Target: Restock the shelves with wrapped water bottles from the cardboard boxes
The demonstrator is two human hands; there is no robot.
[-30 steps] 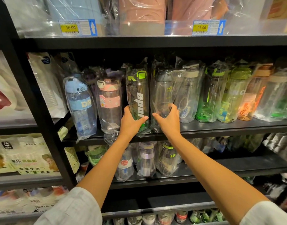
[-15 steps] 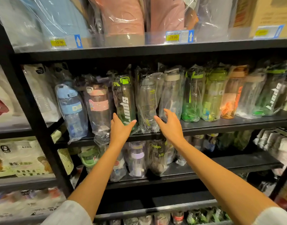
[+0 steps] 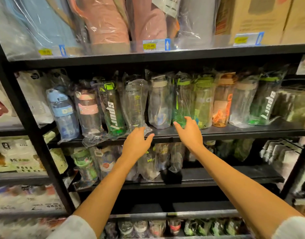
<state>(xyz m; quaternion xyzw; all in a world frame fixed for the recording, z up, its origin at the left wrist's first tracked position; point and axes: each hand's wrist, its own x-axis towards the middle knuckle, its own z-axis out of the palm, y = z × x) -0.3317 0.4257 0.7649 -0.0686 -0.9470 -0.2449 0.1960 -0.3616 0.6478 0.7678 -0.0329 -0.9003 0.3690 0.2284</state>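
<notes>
Warm, even indoor light falls from above and in front, leaving the recesses under each black shelf (image 3: pixel 217 133) dark. Glare streaks the plastic wrap on the wrapped bottles (image 3: pixel 136 104) (strongest along the top row). Motion blur softens the whole frame, worst at the edges, where wide-angle distortion bows the uprights.

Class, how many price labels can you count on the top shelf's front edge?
3 price labels: left, middle, right; more may lie out of view.
</notes>
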